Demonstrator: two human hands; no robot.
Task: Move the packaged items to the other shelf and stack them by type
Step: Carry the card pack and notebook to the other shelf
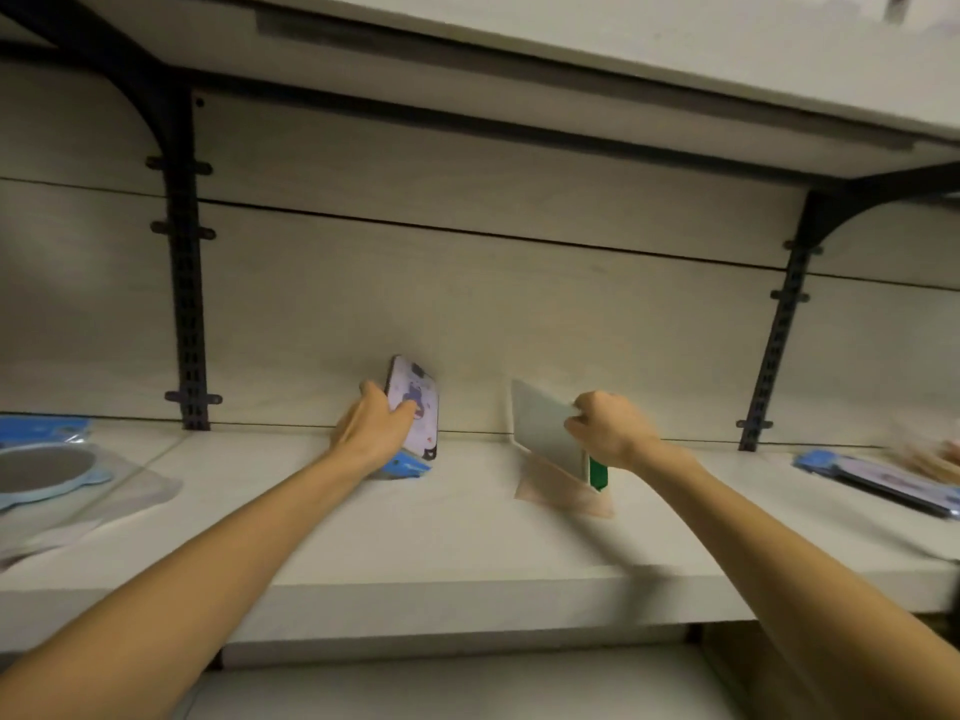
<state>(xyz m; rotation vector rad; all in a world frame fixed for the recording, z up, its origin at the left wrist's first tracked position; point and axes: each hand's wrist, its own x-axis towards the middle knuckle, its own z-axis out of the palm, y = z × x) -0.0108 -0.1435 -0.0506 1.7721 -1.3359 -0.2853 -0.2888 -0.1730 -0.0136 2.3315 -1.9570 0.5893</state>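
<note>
On the wide white shelf board [415, 537], the left hand [371, 433] holds an upright pale picture-printed phone case pack [415, 405] near the back wall. Right of it, the right hand [613, 428] holds a tilted flat grey-white packet [543, 428]. A round blue-rimmed mirror in clear wrap [47, 472] lies far left of the case; a flat blue-edged pack [883, 480] lies far right.

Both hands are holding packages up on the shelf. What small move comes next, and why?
Probably lower the left hand, laying its illustrated package flat on the blue package beneath, since it stands tilted upright there. The right hand holds a pale package apart.
</note>
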